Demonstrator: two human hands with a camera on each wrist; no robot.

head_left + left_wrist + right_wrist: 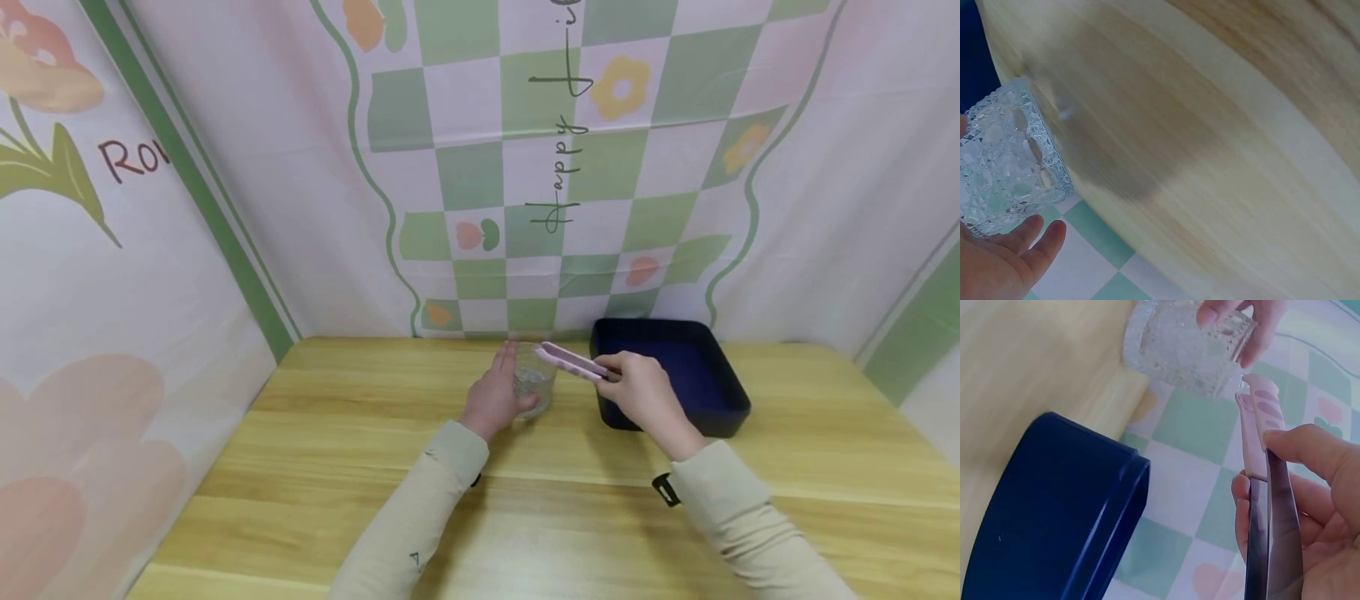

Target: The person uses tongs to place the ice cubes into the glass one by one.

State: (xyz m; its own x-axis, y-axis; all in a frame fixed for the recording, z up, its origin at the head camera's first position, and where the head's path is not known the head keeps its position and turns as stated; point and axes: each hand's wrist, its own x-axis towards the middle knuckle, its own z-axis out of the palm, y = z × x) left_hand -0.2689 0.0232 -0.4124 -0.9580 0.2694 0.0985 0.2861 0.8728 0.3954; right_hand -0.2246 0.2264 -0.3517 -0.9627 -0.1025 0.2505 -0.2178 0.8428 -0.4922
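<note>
A clear, textured glass (536,385) stands on the wooden table. My left hand (495,398) holds it from the left, fingers along the far side and thumb across the near side. In my right hand (643,390) is a pair of tongs (1270,487) with pink tips and metal arms, gripped between thumb and fingers. The pink tips are close together, right at the glass's rim. Clear lumpy shapes show through the patterned wall of the glass (1004,156); what they are is blurred by the pattern.
A dark blue square bin (731,417) with raised walls stands right of the glass, partly behind my right hand. The wooden table (337,467) ends at a wall hung with a green-and-white checked cloth (465,179).
</note>
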